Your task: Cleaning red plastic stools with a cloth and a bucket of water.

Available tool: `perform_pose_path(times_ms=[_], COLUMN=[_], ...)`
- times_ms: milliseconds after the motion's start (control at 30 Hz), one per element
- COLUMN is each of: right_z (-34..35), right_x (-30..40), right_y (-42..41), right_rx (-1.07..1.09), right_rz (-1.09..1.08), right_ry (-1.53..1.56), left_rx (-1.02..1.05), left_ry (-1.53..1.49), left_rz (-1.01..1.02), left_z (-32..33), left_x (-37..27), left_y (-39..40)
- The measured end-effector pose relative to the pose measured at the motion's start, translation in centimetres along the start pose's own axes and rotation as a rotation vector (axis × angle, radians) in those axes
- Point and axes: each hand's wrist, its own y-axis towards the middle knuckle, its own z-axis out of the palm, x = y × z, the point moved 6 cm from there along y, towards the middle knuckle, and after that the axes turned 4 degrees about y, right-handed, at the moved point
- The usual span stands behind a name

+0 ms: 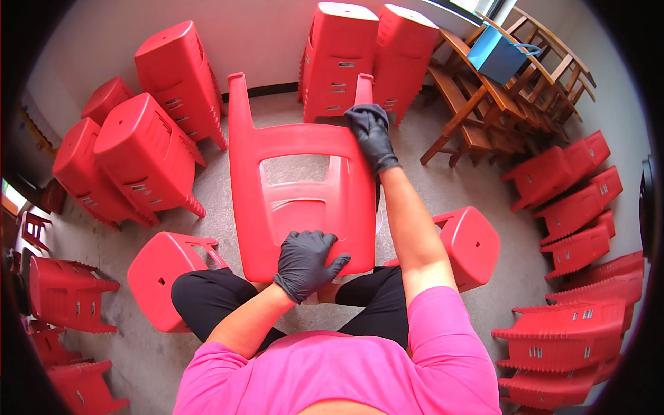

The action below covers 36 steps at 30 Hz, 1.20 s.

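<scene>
A red plastic stool (306,137) lies tipped in front of my knees, with two of its legs pointing away from me. My left hand (307,264), in a black glove, rests on the near end of the stool, thumb spread towards the right. At the far right leg, my gloved right hand (374,140) grips a dark cloth (367,115) and presses it around the leg. Part of that leg is hidden by the cloth. Through the opening in the stool's side the grey floor shows.
Single red stools stand by my left knee (161,280) and right knee (469,246). Tall stacks of red stools (340,57) line the wall ahead, with more stacks (565,327) along the right. Wooden benches (467,98) are piled at the far right, a blue container (495,54) on them.
</scene>
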Motion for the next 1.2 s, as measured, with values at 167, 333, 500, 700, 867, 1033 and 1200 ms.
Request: perform_pose_path(times_ms=[167, 333, 500, 700, 867, 1033, 1200], right_z=[0.6, 0.4, 2.5, 10.4, 13.0, 11.0, 6.7], right_x=[2.2, 3.7, 12.3, 19.2, 21.8, 19.2, 16.9], right_y=[0.9, -2.4, -6.2, -7.5, -6.7, -5.9, -5.5], right_rx=[-0.048, -0.100, 0.147, 0.207, 0.345, 0.273, 0.133], right_rz=[-0.033, -0.231, -0.356, -0.631, -0.670, -0.666, -0.647], right_ry=[-0.037, -0.165, -0.478, -0.170, -0.094, -0.200, -0.233], left_rx=[0.045, 0.068, 0.050, 0.022, 0.033, 0.036, 0.029], left_ry=[0.001, -0.007, 0.009, -0.083, -0.073, 0.011, -0.035], left_rz=[-0.046, -0.048, -0.050, -0.063, -0.091, -0.092, -0.108], left_z=[-0.2, -0.4, -0.3, 0.2, 0.2, 0.9, 0.8], left_x=[0.6, 0.2, 0.7, 0.5, 0.8, 0.7, 1.2], left_y=[-0.1, 0.3, -0.5, 0.0, 0.3, 0.2, -0.1])
